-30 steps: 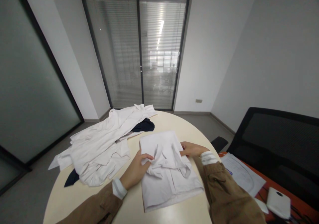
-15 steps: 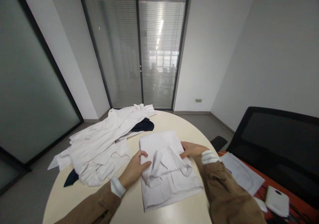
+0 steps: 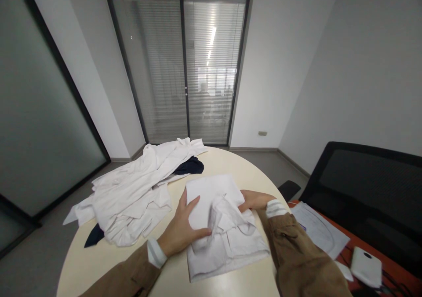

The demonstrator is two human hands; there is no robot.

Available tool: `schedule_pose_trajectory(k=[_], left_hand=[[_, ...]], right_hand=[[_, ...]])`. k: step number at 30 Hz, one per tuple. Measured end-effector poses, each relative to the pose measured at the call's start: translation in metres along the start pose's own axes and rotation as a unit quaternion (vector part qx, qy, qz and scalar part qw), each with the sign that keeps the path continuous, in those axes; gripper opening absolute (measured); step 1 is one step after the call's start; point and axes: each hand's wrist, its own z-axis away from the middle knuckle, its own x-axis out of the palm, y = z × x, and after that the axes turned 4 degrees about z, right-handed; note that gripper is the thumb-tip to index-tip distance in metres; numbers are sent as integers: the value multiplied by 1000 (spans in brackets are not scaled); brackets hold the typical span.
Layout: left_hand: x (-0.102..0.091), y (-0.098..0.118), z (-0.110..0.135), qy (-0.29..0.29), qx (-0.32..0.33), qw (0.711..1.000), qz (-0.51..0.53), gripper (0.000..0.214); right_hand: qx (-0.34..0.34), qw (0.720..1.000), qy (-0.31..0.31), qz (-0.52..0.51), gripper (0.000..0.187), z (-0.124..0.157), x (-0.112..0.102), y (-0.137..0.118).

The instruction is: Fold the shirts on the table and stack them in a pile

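A white shirt (image 3: pixel 227 255), folded into a rough rectangle, lies on the round table in front of me, its collar part bunched on top. My left hand (image 3: pixel 183 231) rests along its left edge with fingers spread, the thumb reaching over the cloth toward the bunched part. At the right edge, my right hand (image 3: pixel 253 199) pinches the cloth, thumb on top and the other fingers partly hidden. To the left lies a loose heap of white shirts (image 3: pixel 132 196), with a dark navy cloth (image 3: pixel 189 166) showing from under it.
The cream round table (image 3: pixel 171 279) carries all the clothing. On its right stands a black mesh chair (image 3: pixel 369 191) by an orange-red surface (image 3: pixel 392 262) holding paper sheets (image 3: pixel 321 226), a white device (image 3: pixel 366 266) and cables. A glazed partition with blinds (image 3: pixel 211 68) is behind.
My left hand has opened wider, its thumb moving right over the cloth. The bunched collar part has shifted right. My right hand stays nearly in place at the right edge.
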Motion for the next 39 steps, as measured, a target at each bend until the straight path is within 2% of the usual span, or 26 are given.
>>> schedule_pose_trajectory(k=[2,4,5,7,9,10,13,16,19,21,22,23,25,26,27,28,32,36,39], left_hand=[[0,6,4,28,52,997,-50,78],[0,11,7,32,105,991,-77,50],[0,14,8,25,128,988,-82,44],[3,18,11,5,155,984,-86,53],[8,20,14,12,153,983,-99,70],[12,20,14,23,142,984,-108,71],[17,23,15,28,111,988,-106,47],[11,27,16,-74,150,986,-25,30],[0,30,16,-205,249,945,55,28],[-3,26,14,-222,264,935,83,34],[-4,23,12,-190,243,947,90,37],[-3,18,9,-127,209,965,93,37],[0,5,-1,45,123,987,94,32],[2,-2,-7,126,83,983,100,33],[2,-9,-14,180,48,976,115,37],[2,-16,-20,201,13,970,138,41],[-6,-33,-48,179,-82,949,245,56],[-12,-36,-72,132,-111,943,286,76],[-12,-38,-83,87,-122,938,313,84]], right_hand=[[-2,1000,11,21,55,0,0,0],[-6,999,18,33,54,0,0,-1],[-10,999,18,34,54,1,1,-2],[-19,999,14,31,54,1,2,-2],[-24,999,7,26,54,1,2,-1],[-26,999,5,23,54,1,2,0],[-25,1000,0,13,52,0,0,6],[-27,1000,-5,-7,51,-1,-1,11],[-31,998,-5,-62,49,-2,1,14],[-27,992,10,-119,50,-3,4,16],[-21,989,19,-146,50,-4,6,17],[-13,985,31,-168,49,-5,7,17],[8,980,49,-195,44,-7,10,18],[15,977,58,-203,42,-7,11,18],[18,975,67,-212,39,-8,11,18],[16,972,75,-223,38,-8,12,18],[2,961,98,-259,37,-7,11,17],[15,960,96,-262,33,-12,11,17],[16,952,148,-269,30,-20,11,16]])
